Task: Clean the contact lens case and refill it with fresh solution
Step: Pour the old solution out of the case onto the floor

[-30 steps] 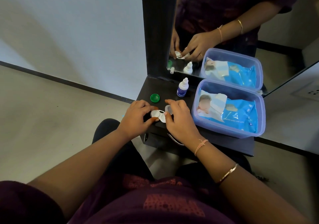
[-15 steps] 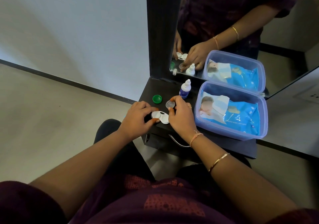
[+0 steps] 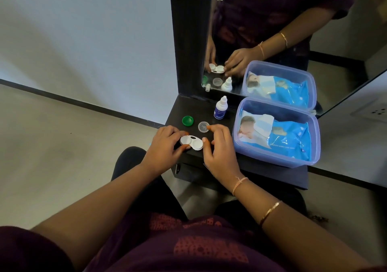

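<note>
A white contact lens case (image 3: pixel 191 142) with both wells uncovered lies at the front edge of a dark shelf (image 3: pixel 259 167). My left hand (image 3: pixel 163 148) pinches its left well between thumb and fingers. My right hand (image 3: pixel 219 150) hovers to the right of the case, its thumb tip by the case's right well. Its index fingertip touches the rim of a clear cap (image 3: pixel 203 127) lying flat on the shelf. A green cap (image 3: pixel 187 120) lies to the left of the clear one. A small white and blue solution bottle (image 3: pixel 220 110) stands upright behind them.
A translucent blue tub (image 3: pixel 272 156) holding a blue wipes pack (image 3: pixel 282 137) fills the shelf's right side. A mirror (image 3: pixel 261 30) with a dark frame rises behind the shelf and reflects my hands. Pale floor lies to the left.
My right hand carried the clear cap away from the case's right well and set it on the shelf behind the case. My left hand kept hold of the case.
</note>
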